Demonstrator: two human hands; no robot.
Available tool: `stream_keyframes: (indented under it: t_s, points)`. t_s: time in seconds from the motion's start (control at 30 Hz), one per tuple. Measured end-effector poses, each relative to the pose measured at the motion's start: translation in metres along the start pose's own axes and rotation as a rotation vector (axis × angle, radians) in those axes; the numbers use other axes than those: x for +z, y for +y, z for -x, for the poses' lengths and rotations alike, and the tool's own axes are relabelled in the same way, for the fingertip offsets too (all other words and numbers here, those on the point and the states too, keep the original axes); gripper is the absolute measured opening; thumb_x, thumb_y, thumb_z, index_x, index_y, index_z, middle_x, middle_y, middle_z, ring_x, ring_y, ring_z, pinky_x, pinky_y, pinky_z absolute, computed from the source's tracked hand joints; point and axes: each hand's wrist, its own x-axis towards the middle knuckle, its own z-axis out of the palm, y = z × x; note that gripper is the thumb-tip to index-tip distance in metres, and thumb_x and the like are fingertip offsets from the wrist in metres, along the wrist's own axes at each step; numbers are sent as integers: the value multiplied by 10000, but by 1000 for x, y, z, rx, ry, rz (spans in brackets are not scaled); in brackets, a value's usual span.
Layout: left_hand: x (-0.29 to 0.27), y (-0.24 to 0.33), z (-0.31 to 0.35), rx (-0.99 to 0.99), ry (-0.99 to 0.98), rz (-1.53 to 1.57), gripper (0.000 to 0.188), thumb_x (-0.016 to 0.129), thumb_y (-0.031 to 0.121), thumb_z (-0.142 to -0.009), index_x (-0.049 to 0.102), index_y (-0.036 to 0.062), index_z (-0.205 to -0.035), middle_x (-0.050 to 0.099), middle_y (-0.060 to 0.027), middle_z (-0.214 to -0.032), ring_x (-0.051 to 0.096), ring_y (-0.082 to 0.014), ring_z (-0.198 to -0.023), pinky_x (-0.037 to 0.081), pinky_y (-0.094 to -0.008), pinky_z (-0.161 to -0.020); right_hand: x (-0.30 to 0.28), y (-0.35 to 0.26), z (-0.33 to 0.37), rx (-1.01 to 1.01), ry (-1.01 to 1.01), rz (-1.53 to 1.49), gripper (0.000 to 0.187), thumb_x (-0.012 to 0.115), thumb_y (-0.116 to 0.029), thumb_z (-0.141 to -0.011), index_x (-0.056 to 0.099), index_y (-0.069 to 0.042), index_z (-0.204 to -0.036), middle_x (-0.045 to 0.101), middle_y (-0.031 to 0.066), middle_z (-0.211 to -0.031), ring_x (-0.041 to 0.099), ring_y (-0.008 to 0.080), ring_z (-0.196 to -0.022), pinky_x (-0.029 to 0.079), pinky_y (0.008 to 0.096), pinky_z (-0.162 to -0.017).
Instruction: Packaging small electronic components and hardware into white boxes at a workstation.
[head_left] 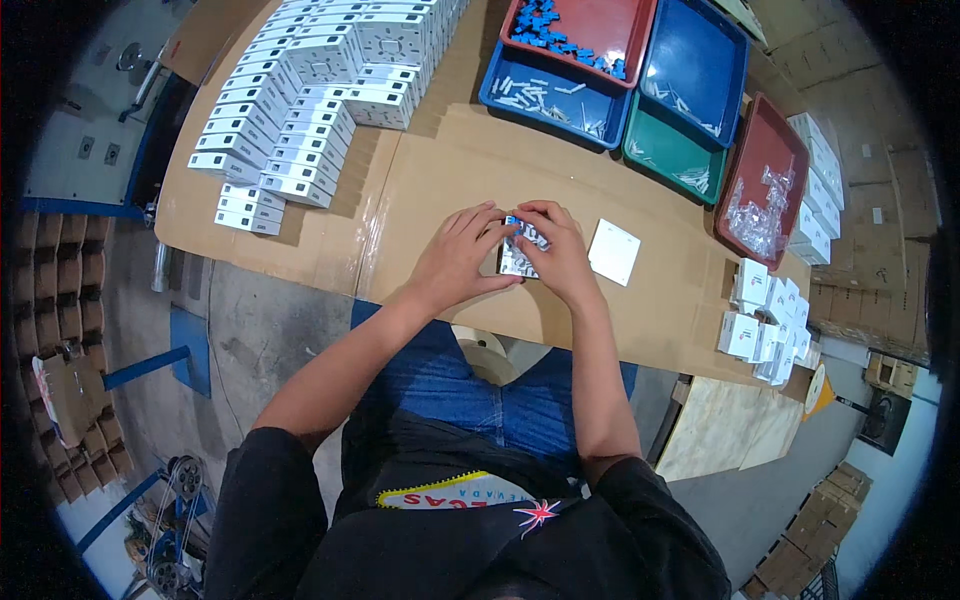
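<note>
Between my two hands, a small open box [517,262] lies on the cardboard-covered table, filled with small silvery-grey parts and a bit of blue at its far end. My left hand [452,258] holds it from the left side, thumb at the near edge and fingers at the far edge. Curled over its far right corner is my right hand [562,255], with the thumb pressing on the contents; the fingertips partly hide what they touch. Just right of the box, a flat white square piece [614,252] lies on the cardboard.
Tall stacks of white boxes [305,150] stand at the far left. At the far right are a red tray [655,20] with blue parts, blue trays [700,50], a green tray [655,135] and a dark red tray [765,125] with clear pieces. Small white boxes [738,335] cluster near the right edge.
</note>
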Motion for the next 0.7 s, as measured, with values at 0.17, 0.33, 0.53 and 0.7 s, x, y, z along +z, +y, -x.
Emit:
stream_keyframes:
  t_s: [0.17, 0.33, 0.53, 0.7]
  points:
    - [-2, 2, -2, 23, 14, 10, 670, 852, 432, -790, 621, 73, -1306, 578, -135, -1394, 503, -359, -1391, 405, -497, -1151, 1, 1, -2, 2, 2, 11, 356, 764, -69, -857, 736, -31, -1210, 663, 118, -1234, 622, 337, -1176, 504, 411, -1011]
    - [-3, 5, -3, 26, 21, 37, 719, 868, 411, -780, 597, 72, -1353, 579, -153, -1391, 508, -362, -1385, 405, -495, -1151, -8, 8, 4, 23, 122, -284, 280, 738, -101, -931, 739, -38, -1204, 688, 113, -1231, 675, 258, -1108, 524, 356, -965]
    - [-3, 5, -3, -20, 10, 31, 886, 837, 493, -799, 489, 20, -1461, 539, -178, -1453, 481, -361, -1402, 373, -478, -1176, -100, 31, 31, 219, 444, -14, 188, 715, -140, -943, 744, -36, -1098, 747, 146, -1052, 728, 301, -979, 563, 385, -847]
    - [-1, 8, -4, -62, 20, 23, 932, 845, 513, -782, 478, 4, -1472, 521, -198, -1469, 481, -365, -1389, 374, -469, -1175, -113, 41, 59, 849, 253, 294, 423, 812, -443, -846, 734, -42, -956, 764, 152, -897, 735, 368, -848, 571, 449, -750]
